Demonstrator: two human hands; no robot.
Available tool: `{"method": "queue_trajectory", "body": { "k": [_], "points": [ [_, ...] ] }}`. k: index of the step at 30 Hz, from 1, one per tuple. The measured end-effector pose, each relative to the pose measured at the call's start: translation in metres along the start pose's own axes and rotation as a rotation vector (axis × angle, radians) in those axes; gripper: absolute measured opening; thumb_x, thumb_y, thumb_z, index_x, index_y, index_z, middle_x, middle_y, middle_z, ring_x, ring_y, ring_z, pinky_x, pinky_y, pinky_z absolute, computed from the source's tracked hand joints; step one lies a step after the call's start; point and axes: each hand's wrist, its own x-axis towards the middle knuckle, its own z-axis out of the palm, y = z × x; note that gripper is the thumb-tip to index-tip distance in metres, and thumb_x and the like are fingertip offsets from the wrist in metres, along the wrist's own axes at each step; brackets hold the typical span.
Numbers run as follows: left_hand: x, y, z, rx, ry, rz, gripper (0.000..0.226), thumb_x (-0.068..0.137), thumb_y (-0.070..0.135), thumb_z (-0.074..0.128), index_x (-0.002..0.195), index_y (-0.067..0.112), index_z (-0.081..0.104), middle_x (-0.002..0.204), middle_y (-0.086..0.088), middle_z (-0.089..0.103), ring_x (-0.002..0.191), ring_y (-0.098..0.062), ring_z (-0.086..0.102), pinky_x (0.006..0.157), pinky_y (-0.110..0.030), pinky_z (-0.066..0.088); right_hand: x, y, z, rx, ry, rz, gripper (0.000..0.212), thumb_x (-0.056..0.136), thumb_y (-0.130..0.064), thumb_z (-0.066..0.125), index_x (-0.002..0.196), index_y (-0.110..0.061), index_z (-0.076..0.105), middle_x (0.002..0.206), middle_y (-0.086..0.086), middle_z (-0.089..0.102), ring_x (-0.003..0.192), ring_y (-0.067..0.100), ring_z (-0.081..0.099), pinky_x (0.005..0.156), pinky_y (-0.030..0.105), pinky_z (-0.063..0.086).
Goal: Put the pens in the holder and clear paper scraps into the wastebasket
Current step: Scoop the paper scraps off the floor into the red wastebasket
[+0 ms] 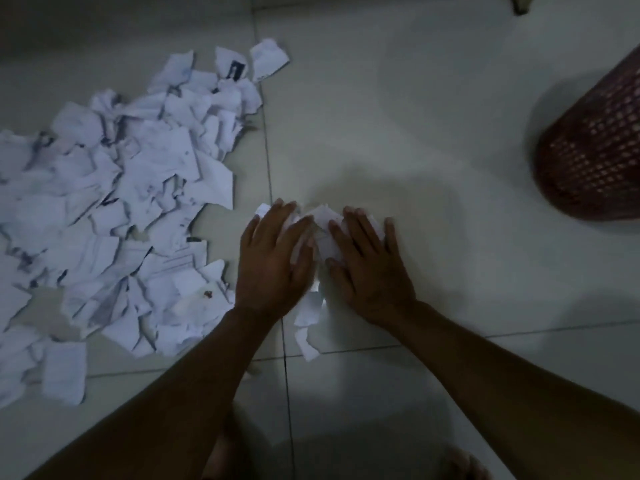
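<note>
A big heap of torn white paper scraps (117, 209) covers the tiled floor on the left. A small bunch of scraps (323, 233) lies in the middle of the floor. My left hand (273, 261) and my right hand (370, 268) lie flat on this bunch, palms down, fingers fairly straight, one hand on each side. A few more scraps (308, 327) trail back between my wrists. The red mesh wastebasket (595, 147) stands at the right edge, apart from my hands. No pens or holder are in view.
The floor is pale tile with dark grout lines (273, 188). A small reddish speck (207, 294) lies among the scraps. My bare feet (464, 465) show at the bottom. A dark object (521, 5) sits at the top right edge.
</note>
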Motion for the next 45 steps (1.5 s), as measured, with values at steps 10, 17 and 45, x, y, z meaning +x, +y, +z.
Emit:
{"method": "queue_trajectory", "body": {
  "k": [10, 17, 45],
  "points": [
    [-0.069, -0.024, -0.016, -0.056, -0.077, -0.317, 0.049, 0.102, 0.044, 0.04, 0.142, 0.019, 0.051, 0.155, -0.011, 0.041, 0.146, -0.027, 0.032, 0.112, -0.057, 0.032, -0.003, -0.02, 0.008, -0.128, -0.138, -0.389, 0.1, 0.081, -0.086, 0.038, 0.158, -0.024, 0.022, 0.165, 0.017, 0.012, 0.153, 0.035, 0.009, 0.116, 0.066, 0.014],
    [-0.102, -0.022, -0.037, 0.09, 0.138, -0.488, 0.057, 0.099, 0.048, 0.041, 0.149, 0.021, 0.042, 0.162, -0.014, 0.025, 0.152, -0.027, 0.017, 0.12, -0.058, 0.01, 0.032, -0.059, 0.017, -0.056, -0.072, -0.252, 0.072, 0.098, -0.062, 0.036, 0.157, -0.023, 0.024, 0.166, 0.016, 0.008, 0.153, 0.033, 0.008, 0.12, 0.06, 0.012],
    [-0.087, -0.112, -0.053, 0.038, -0.049, -0.57, 0.087, 0.08, 0.089, 0.019, 0.15, 0.039, 0.034, 0.166, -0.002, 0.018, 0.154, -0.027, 0.007, 0.117, -0.067, 0.005, 0.061, -0.117, 0.034, -0.087, -0.241, -0.332, 0.122, 0.061, -0.097, 0.036, 0.159, -0.033, 0.003, 0.165, 0.018, -0.013, 0.152, 0.037, -0.012, 0.116, 0.07, 0.001]
  ]
}}
